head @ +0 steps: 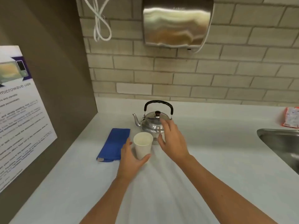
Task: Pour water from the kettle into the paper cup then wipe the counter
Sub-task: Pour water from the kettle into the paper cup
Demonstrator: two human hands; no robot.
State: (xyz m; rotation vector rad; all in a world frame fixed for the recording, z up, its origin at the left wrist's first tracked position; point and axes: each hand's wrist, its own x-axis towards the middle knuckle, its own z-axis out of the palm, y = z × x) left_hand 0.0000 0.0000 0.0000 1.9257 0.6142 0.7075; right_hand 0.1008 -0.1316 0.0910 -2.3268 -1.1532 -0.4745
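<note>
A: where's the white paper cup [143, 145] at?

B: upright on the pale counter [218, 167], right in front of the shiny steel kettle [152, 125]. Left hand [131, 159] cupped round its base, right hand [174, 141] spread wide by the kettle, gripping nothing. Folded blue cloth [114, 145] just left.

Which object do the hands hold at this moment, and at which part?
The left hand is cupped around the lower side wall of the paper cup. The right hand is open in front of the kettle and holds nothing.
</note>
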